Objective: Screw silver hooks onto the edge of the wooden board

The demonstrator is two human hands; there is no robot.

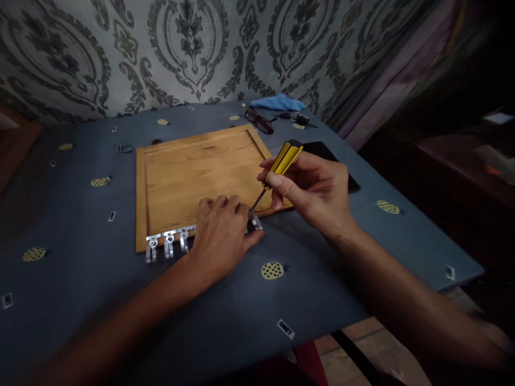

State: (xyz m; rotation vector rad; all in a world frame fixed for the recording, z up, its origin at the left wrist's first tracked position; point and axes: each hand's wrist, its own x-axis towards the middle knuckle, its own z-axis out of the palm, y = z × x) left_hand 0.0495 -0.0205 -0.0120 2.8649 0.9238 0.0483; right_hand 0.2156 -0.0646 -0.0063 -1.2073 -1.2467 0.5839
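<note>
In my right hand (317, 190) is a screwdriver (285, 158) with a yellow and black handle, pinched between thumb and fingers. Its shaft slants down to the right end of a metal hook rail (161, 235), where the tip meets the rail near the hook there. My left hand (223, 230) lies over the middle of this rail with curled fingers, gripping it against the near edge of a framed wooden board (193, 182). Silver hooks stick out past the board's edge on both sides of that hand; the rail's middle is hidden under it.
The table wears a blue-grey cloth (80, 289) with pineapple prints. Behind the board lie eyeglasses (260, 120), a blue cloth (278, 102) and a small dark object with a ring (300, 118). A flat black item (322, 153) is partly behind my right hand. Patterned fabric (193, 48) hangs at the back.
</note>
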